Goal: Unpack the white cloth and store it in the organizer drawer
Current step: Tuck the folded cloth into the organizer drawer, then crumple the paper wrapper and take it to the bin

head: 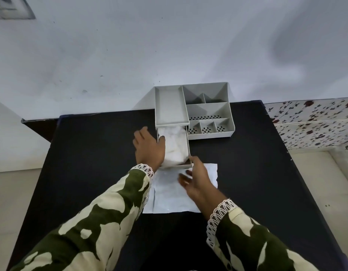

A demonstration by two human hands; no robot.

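Both hands reach forward over the dark bench (95, 153). The left hand (149, 148) lies flat and spread against the left wall of the pulled-out drawer (188, 148), gripping nothing. The right hand (196, 179) hovers loosely open just short of the drawer's front edge, empty, above the flat white wrapper (169, 198). The grey organizer (208, 110) stands straight ahead against the wall, and its drawer runs lengthwise toward the person. The white cloth (175, 145) lies bunched inside, filling it. Pushing the drawer shut looks like the remaining step, and the right hand sits nearer its front. The cloth's far end is hidden under the top tray (170, 106).
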